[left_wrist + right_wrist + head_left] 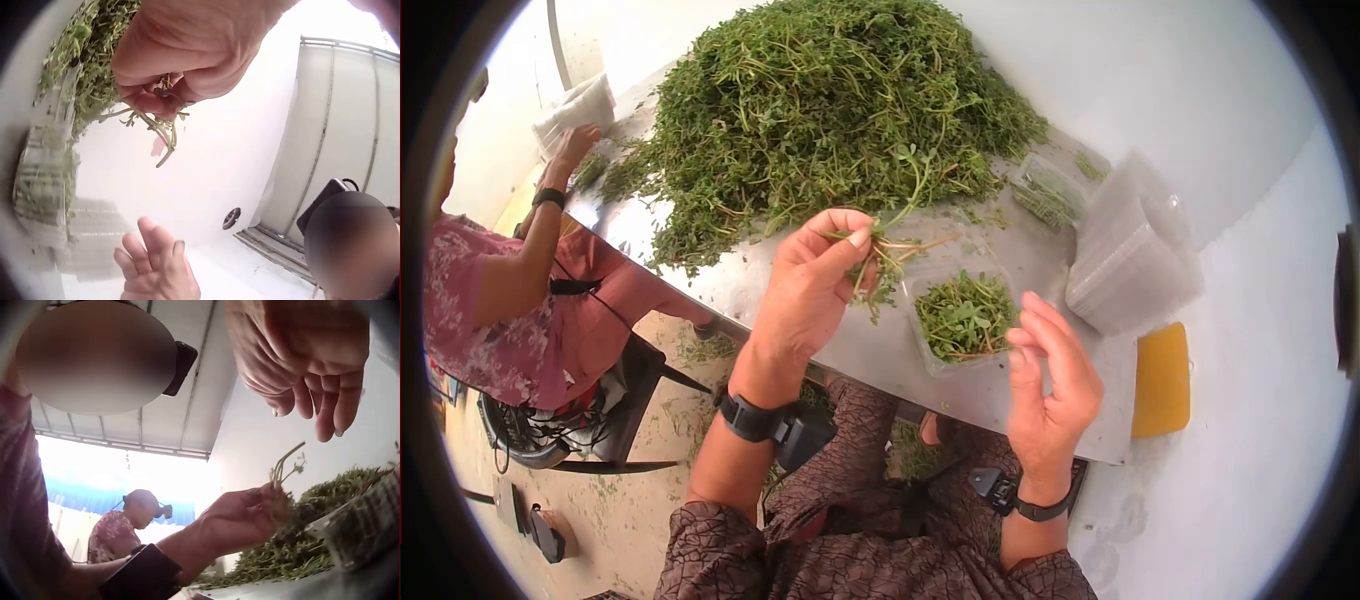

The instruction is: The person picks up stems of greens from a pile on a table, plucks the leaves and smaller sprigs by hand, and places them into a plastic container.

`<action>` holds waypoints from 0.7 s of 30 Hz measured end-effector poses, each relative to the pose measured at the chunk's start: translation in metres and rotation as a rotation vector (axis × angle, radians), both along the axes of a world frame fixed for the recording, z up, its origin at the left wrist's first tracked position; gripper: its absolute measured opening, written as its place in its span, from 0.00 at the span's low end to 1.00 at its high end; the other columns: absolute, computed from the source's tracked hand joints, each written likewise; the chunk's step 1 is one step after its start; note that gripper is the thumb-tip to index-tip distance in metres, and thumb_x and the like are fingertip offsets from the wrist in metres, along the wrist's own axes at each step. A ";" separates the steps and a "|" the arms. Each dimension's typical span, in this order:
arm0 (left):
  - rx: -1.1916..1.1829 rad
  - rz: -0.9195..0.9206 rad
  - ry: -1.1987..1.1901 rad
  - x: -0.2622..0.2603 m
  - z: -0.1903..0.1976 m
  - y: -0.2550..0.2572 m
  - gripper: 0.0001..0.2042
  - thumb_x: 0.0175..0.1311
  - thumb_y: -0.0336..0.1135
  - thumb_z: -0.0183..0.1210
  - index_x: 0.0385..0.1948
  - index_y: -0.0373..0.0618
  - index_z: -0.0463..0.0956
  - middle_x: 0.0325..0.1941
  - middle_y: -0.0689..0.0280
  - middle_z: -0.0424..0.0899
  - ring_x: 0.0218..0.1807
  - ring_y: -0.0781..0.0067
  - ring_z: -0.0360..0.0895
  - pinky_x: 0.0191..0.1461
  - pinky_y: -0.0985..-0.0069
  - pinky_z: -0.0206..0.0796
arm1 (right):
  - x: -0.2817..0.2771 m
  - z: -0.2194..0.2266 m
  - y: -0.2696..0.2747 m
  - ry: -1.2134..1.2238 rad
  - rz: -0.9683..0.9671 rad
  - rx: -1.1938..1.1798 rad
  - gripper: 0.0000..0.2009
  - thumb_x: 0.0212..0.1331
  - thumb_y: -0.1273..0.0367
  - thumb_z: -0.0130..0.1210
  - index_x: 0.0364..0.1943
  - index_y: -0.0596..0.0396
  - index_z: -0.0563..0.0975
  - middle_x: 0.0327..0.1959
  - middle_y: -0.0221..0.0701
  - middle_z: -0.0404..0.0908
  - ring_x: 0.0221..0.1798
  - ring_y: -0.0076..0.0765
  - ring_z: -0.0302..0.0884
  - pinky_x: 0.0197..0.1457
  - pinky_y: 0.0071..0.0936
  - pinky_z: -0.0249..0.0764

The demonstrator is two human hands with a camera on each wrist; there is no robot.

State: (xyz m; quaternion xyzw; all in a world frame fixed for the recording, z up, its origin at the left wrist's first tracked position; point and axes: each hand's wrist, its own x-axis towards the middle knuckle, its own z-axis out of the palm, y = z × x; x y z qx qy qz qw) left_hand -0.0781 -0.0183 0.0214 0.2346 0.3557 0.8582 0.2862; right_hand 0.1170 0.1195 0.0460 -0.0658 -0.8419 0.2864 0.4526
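Note:
My left hand (810, 285) pinches a small bunch of leafy green stems (887, 262) between thumb and fingers, above the metal table's front half. In the left wrist view, the stems (164, 139) poke out below the curled fingers. A clear plastic tray (945, 366) filled with cut greens (966, 318) sits on the table to the right of that bunch. Beside the tray's right side, my right hand (1055, 390) is held up with fingers loosely extended and nothing in it. The right wrist view shows the same hand (306, 369) with its fingers hanging relaxed.
A big heap of greens (830, 120) covers the back of the table (880, 350). At the right stand a stack of clear trays (1135, 245), a filled tray (1048, 190) and a yellow piece (1162, 380). Another person (510, 300) sits at the left, near more trays (575, 112).

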 end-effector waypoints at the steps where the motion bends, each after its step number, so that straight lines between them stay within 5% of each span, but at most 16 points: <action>1: 0.007 -0.017 -0.021 0.007 0.001 0.004 0.02 0.69 0.29 0.57 0.40 0.45 0.76 0.30 0.72 0.79 0.31 0.79 0.75 0.37 0.80 0.67 | -0.003 0.000 -0.004 -0.004 -0.011 0.002 0.13 0.59 0.76 0.59 0.48 0.65 0.78 0.51 0.46 0.82 0.40 0.37 0.83 0.46 0.31 0.79; 3: 0.024 -0.020 -0.031 0.021 0.000 0.011 0.04 0.70 0.28 0.56 0.41 0.41 0.75 0.32 0.70 0.78 0.30 0.79 0.74 0.35 0.80 0.66 | -0.011 -0.002 -0.011 -0.026 0.129 -0.286 0.14 0.66 0.72 0.56 0.51 0.67 0.77 0.51 0.41 0.82 0.38 0.26 0.81 0.46 0.26 0.78; 5: 0.055 -0.069 -0.088 0.034 -0.001 0.018 0.04 0.70 0.28 0.56 0.42 0.41 0.75 0.32 0.70 0.78 0.30 0.80 0.75 0.35 0.81 0.66 | -0.018 -0.008 -0.013 0.022 0.160 -0.376 0.15 0.62 0.74 0.60 0.52 0.65 0.76 0.49 0.43 0.83 0.36 0.24 0.81 0.42 0.23 0.78; 8: 0.042 -0.098 -0.095 0.051 -0.004 0.025 0.05 0.70 0.28 0.56 0.43 0.41 0.74 0.32 0.70 0.79 0.31 0.81 0.76 0.36 0.83 0.66 | -0.021 -0.006 -0.021 -0.068 0.281 -0.653 0.13 0.64 0.72 0.59 0.51 0.65 0.77 0.34 0.30 0.82 0.34 0.18 0.78 0.37 0.20 0.77; 11: 0.051 -0.131 -0.095 0.063 -0.006 0.028 0.05 0.69 0.28 0.56 0.43 0.40 0.74 0.32 0.71 0.79 0.32 0.82 0.76 0.36 0.84 0.66 | -0.023 -0.005 -0.023 -0.011 0.306 -0.763 0.11 0.66 0.72 0.58 0.49 0.63 0.78 0.30 0.26 0.81 0.33 0.17 0.77 0.34 0.17 0.74; 21: -0.090 -0.047 0.055 0.074 0.001 0.028 0.07 0.67 0.26 0.59 0.44 0.39 0.76 0.37 0.70 0.80 0.34 0.84 0.76 0.37 0.84 0.68 | -0.018 -0.009 -0.018 -0.030 0.229 -0.662 0.06 0.67 0.72 0.56 0.39 0.61 0.78 0.27 0.23 0.79 0.25 0.11 0.68 0.26 0.14 0.66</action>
